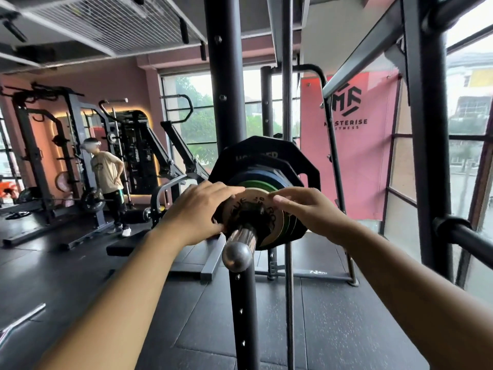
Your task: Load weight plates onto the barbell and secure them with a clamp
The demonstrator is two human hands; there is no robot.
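Left hand (197, 209) at 9 o'clock of tan plate (260, 202), fingers (226, 190) flat, pressing rim. Round, matte, black-lettered, outermost on chrome barbell sleeve (238, 252). Green plate (257, 185), blue plate (256, 175), angular black plates (266, 148) stacked behind. Right hand (306, 209) at 3 o'clock, fingers (285, 193) straight, touching rim.

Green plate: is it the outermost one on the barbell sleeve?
No, a small pale plate sits in front of the green plate, nearest the bare end of the barbell sleeve.

The left hand (198, 209) and right hand (306, 212) hide much of the pale plate's (256, 199) rim and lettering. Its dark hub (252, 213) is too murky to tell a clamp. Beyond the plates (262, 156) the bar (241, 237) is hidden.
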